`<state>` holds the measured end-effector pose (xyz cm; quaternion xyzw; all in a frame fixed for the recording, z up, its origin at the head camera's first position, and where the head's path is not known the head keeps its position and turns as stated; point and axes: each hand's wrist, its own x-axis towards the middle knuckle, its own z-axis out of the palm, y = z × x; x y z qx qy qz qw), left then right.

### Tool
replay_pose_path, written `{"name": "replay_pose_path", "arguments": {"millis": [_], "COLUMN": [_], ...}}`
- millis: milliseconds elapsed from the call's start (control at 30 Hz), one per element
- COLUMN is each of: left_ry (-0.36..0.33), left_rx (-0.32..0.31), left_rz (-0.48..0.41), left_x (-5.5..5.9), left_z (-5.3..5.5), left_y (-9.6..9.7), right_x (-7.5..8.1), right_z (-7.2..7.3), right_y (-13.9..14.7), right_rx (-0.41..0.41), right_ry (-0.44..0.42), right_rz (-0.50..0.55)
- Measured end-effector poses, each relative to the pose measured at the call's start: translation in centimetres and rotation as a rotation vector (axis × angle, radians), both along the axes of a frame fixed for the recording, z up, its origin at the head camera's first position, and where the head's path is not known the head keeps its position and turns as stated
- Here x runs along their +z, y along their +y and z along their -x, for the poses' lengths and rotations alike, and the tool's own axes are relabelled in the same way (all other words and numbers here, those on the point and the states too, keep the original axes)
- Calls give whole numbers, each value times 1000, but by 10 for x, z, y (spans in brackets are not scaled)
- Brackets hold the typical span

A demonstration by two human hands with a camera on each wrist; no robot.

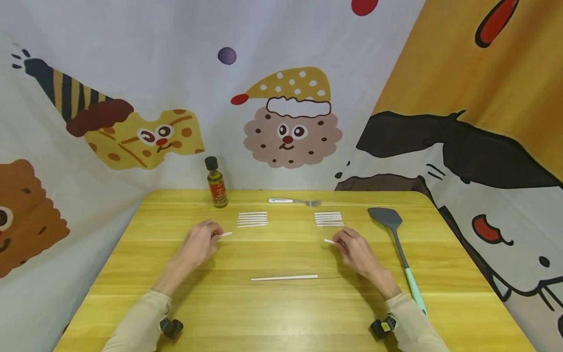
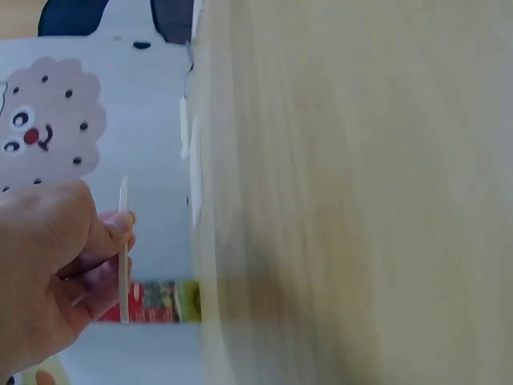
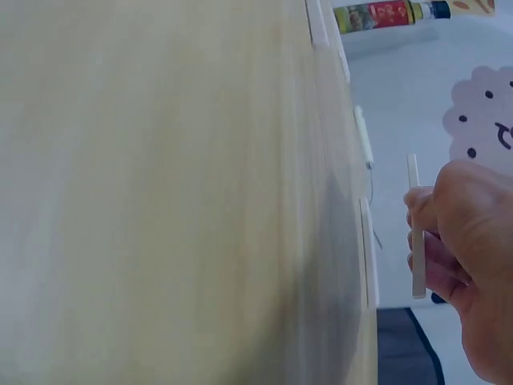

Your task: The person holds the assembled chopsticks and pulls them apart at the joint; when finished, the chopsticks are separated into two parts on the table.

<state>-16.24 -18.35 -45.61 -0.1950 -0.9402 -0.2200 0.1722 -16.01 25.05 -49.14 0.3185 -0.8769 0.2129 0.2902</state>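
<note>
My left hand point(image 1: 198, 247) pinches a short white stick point(image 1: 226, 234) between thumb and fingers, its far end sticking out to the right. In the left wrist view the same stick stands out past the fingertips, above the tabletop. Opposite it, my right hand point(image 1: 358, 252) pinches another short white stick point(image 3: 417, 265), pointing left. Beyond the left hand lies a left row of short white sticks point(image 1: 252, 225), and beyond the right hand a matching right row point(image 1: 329, 225); each has several, side by side. Between the forearms a longer white stick point(image 1: 284, 278) lies crosswise.
A bottle point(image 1: 217, 188) with a dark cap and red label stands at the back left of the wooden table point(image 1: 281, 318). A fork point(image 1: 281, 201) with a white handle lies at the back. On the right lies a grey spatula point(image 1: 398, 239) with a mint handle. A printed curtain point(image 1: 176, 58) hangs behind.
</note>
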Motion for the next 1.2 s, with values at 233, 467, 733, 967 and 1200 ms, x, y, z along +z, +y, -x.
{"name": "replay_pose_path", "arguments": {"millis": [233, 467, 733, 967, 1200], "left_ry": [-99, -85, -104, -141, -165], "left_rx": [-53, -51, -70, -69, -62], "left_rz": [33, 14, 12, -19, -22], "left_x": [-7, -14, -18, -19, -22], "left_z": [-2, -2, -1, 1, 5], "left_y": [14, 19, 22, 27, 29], "right_x": [2, -1, -6, -7, -6], "right_z": [0, -1, -3, -1, 2], "right_y": [-3, -1, 2, 2, 3], "right_rx": [16, -14, -40, -50, -24], "right_ry": [-3, 5, -67, -93, -97], "right_rz": [-56, -40, -43, -36, -38]}}
